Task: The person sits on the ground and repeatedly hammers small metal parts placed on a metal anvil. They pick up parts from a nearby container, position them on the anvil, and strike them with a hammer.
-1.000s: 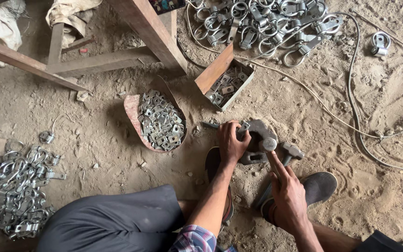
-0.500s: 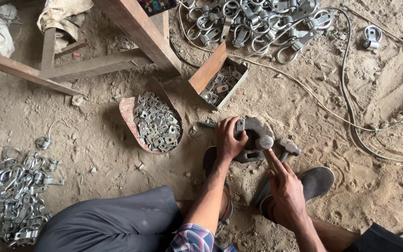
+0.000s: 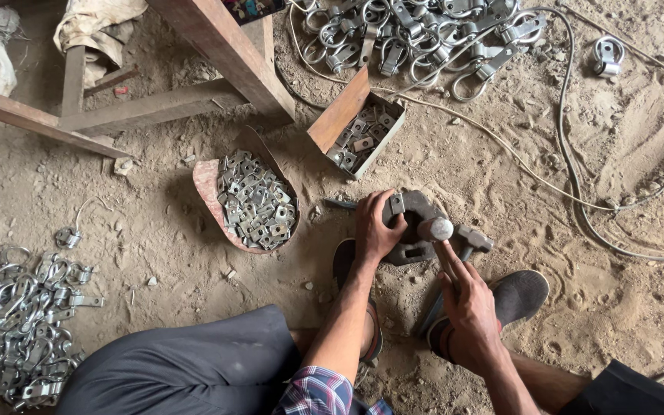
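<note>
The left hand [image 3: 374, 230] curls its fingers over the near edge of a dark iron block [image 3: 416, 227] on the sandy ground, pressing a small metal piece against it. The right hand [image 3: 466, 296], at the block's five o'clock, wraps a hammer [image 3: 455, 238], forefinger stretched along the handle. A curved tray of metal plates [image 3: 251, 204] lies at nine o'clock, a small box of plates [image 3: 359, 134] at eleven.

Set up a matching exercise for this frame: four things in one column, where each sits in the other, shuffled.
Things:
1. hammer
2. small metal plates
3. metal block
4. finished clamps

Places:
A. under the left hand
B. heaped in the curved reddish tray
C. gripped in the right hand
D. piled at the frame's lower left

Pairs: 1-C, 2-B, 3-A, 4-D
</note>
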